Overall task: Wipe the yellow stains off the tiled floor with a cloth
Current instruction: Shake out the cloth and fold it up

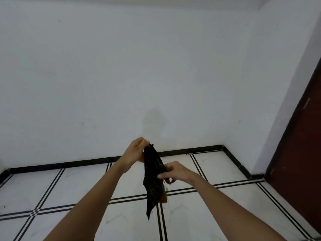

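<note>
The left hand (pixel 134 151) pinches the dark cloth (pixel 154 178) by its top corner. The right hand (pixel 175 172) grips its middle with curled fingers. It hangs above the tiled floor (pixel 78 186).

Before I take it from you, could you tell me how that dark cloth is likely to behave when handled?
Probably floppy: the dark cloth hangs limp below the right hand, tapering to a dangling corner. Likely light, since the left hand pinches its top with fingertips alone. Pushed, it would probably bunch up.

Right edge cuts the door (pixel 300 145); the cloth (pixel 154 180) hides floor (pixel 191 216) behind it.
</note>
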